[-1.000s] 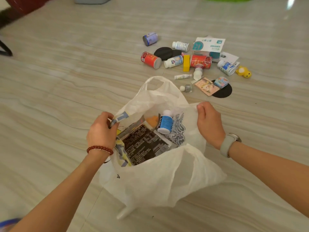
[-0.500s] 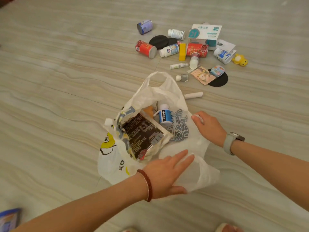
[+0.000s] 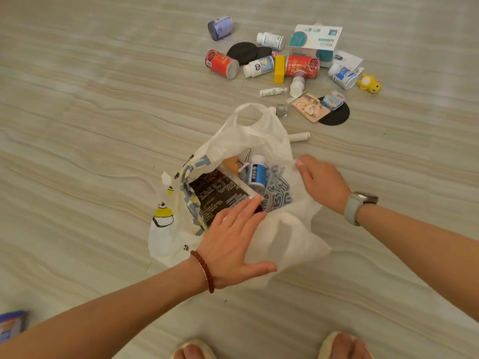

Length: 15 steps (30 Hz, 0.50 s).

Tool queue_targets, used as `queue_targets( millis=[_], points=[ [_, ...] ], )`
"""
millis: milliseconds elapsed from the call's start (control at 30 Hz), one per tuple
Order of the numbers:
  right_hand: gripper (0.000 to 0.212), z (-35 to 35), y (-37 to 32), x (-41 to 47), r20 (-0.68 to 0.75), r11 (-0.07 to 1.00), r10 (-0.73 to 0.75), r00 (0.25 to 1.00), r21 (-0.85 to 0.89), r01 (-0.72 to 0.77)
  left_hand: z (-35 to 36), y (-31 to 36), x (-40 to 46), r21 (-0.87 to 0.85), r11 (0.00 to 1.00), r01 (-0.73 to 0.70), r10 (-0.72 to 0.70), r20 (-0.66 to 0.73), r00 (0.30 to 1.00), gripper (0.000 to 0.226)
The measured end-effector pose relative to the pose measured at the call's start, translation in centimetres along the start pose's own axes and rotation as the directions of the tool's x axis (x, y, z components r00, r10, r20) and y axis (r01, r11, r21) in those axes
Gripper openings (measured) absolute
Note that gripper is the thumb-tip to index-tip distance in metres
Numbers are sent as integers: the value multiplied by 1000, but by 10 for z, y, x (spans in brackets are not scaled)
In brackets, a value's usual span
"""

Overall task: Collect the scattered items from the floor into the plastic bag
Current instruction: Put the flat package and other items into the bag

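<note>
Lying open on the floor, the plastic bag [image 3: 272,237] already holds a dark packet [image 3: 220,193] and a blue bottle [image 3: 256,172], so the task looks only partly done. Many things wait beyond it: a box [image 3: 315,40], red cans [image 3: 221,64], small bottles [image 3: 259,66]. The left hand [image 3: 233,242] lies flat, fingers straight, on the bag; the right hand [image 3: 324,182] pinches its rim.

I see my left hand [image 3: 234,244] spread flat, fingers straight toward 1 o'clock, thumb out toward 3; the forearm enters from 8 o'clock. My right hand [image 3: 322,181] comes from 4 o'clock, fingers curled and pinching at 11.
</note>
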State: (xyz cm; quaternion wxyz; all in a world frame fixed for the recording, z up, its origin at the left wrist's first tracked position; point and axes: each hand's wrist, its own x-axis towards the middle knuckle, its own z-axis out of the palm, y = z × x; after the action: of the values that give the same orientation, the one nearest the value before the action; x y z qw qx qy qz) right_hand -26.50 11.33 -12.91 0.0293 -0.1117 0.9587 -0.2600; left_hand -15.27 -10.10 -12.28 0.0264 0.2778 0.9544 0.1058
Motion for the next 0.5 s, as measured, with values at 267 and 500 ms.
queue_targets(
  millis=[267, 500],
  points=[
    [23, 8, 33, -22, 183, 993, 112, 977, 25, -118, 41, 22, 20, 157, 866, -475, 379, 413, 828, 72],
    [18, 6, 28, -31, 208, 985, 46, 977, -170, -10, 45, -28, -15, 205, 900, -383, 213, 561, 800, 58]
  ],
)
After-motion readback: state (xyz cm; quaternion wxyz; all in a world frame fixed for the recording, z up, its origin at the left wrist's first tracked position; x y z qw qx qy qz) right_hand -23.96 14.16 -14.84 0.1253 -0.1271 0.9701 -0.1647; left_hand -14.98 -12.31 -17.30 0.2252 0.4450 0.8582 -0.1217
